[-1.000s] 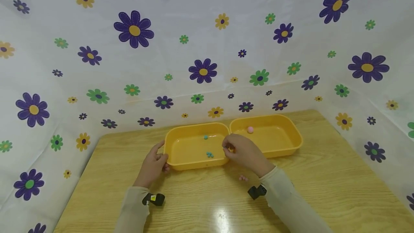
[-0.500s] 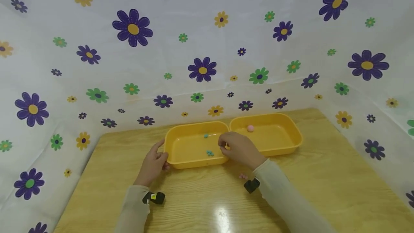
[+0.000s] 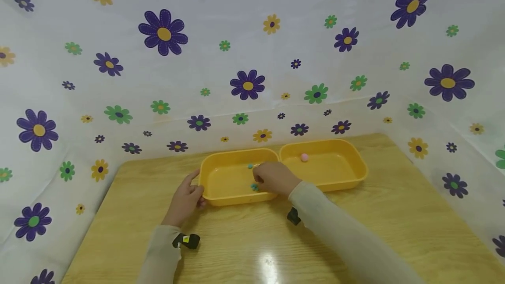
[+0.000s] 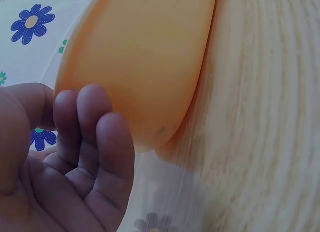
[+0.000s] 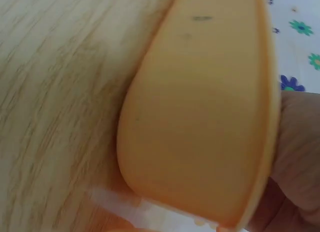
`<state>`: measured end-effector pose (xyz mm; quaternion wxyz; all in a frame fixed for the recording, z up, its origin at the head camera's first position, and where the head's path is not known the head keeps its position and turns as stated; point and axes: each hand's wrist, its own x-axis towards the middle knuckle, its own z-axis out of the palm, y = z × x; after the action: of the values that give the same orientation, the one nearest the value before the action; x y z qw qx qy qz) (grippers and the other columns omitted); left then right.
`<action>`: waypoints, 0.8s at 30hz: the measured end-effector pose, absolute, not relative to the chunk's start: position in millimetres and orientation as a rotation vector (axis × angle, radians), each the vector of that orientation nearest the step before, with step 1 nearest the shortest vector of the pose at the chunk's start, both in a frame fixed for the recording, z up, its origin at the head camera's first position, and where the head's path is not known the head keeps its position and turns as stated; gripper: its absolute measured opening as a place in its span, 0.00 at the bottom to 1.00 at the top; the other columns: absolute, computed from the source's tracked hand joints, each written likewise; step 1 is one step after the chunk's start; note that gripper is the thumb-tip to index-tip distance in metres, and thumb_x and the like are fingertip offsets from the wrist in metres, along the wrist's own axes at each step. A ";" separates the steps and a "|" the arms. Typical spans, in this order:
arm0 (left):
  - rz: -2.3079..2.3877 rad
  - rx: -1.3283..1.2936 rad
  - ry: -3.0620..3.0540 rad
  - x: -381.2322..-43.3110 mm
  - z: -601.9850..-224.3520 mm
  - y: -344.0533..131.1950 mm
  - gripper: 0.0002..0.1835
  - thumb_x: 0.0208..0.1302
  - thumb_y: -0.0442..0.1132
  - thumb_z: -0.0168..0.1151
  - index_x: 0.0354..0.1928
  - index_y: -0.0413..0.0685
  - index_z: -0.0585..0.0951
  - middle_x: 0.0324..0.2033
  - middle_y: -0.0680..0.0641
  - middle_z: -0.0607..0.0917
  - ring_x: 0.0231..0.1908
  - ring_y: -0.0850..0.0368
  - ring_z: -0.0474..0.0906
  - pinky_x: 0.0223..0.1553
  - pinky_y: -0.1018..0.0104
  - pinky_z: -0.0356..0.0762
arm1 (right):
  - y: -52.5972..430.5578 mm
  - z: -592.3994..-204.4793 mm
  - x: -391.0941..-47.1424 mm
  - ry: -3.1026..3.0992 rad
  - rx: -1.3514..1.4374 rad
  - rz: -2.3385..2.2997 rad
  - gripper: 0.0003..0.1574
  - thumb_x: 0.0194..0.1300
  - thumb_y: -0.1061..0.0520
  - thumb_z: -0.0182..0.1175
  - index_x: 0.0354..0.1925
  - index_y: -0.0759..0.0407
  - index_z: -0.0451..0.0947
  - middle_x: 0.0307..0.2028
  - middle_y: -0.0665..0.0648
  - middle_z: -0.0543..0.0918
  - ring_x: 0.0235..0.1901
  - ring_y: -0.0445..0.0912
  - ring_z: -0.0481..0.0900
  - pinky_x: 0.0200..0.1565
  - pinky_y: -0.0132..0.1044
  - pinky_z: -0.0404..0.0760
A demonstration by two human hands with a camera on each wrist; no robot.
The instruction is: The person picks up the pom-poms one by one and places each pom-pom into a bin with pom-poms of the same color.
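Observation:
My left hand (image 3: 184,200) holds the left end of a yellow plastic tray (image 3: 221,201). In the left wrist view, several curled fingers (image 4: 114,147) lie against the tray's outer wall (image 4: 145,56). My right hand (image 3: 275,179) reaches over the tray's right end into it, fingers bent downward. Its fingertips are hidden, so I cannot see whether they pinch anything. Right beside those fingers lies a cluster of small teal balls (image 3: 254,186). Farther back in the tray is another teal ball (image 3: 250,166). The right wrist view shows mostly the tray's outer wall (image 5: 195,106), with part of the hand behind its rim.
A second yellow tray (image 3: 343,184) stands at the right, end to end with the first. One larger pink ball (image 3: 304,157) lies inside it. Both trays rest on a wood-grain table (image 3: 229,240), with a flower-patterned sheet (image 3: 205,65) behind and at the sides.
My right hand has moved left and farther into the left tray, to the teal cluster. The pink balls on the table are now hidden by my right arm. My left hand stays put.

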<state>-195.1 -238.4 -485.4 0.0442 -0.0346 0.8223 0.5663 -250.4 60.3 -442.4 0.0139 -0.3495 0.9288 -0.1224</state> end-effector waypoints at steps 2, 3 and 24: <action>1.732 -0.093 2.516 -195.8 -483.8 -237.9 0.32 0.77 0.36 0.52 0.80 0.53 0.59 0.30 0.43 0.82 0.28 0.53 0.80 0.33 0.65 0.82 | 57.1 -443.4 -253.3 2.873 -1.061 -0.366 0.16 0.68 0.51 0.71 0.27 0.49 0.74 0.25 0.46 0.74 0.27 0.41 0.70 0.32 0.34 0.70; 1.731 -0.086 2.520 -195.9 -483.2 -237.9 0.32 0.77 0.36 0.52 0.80 0.53 0.59 0.30 0.43 0.82 0.28 0.53 0.80 0.33 0.66 0.82 | 55.8 -443.0 -254.3 2.863 -1.056 -0.361 0.16 0.68 0.52 0.70 0.27 0.49 0.75 0.25 0.46 0.74 0.27 0.41 0.71 0.32 0.34 0.70; 1.748 -0.077 2.494 -196.4 -485.0 -240.8 0.33 0.77 0.36 0.52 0.80 0.51 0.58 0.28 0.43 0.82 0.26 0.54 0.80 0.31 0.65 0.82 | 65.6 -424.5 -263.2 2.807 -1.006 -0.445 0.05 0.70 0.53 0.67 0.35 0.48 0.82 0.32 0.45 0.82 0.32 0.42 0.75 0.40 0.37 0.78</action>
<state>-196.4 -240.8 -485.0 0.0475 -0.0252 0.8177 0.5731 -263.2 65.6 -424.5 0.0635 -0.3329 0.9292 -0.1473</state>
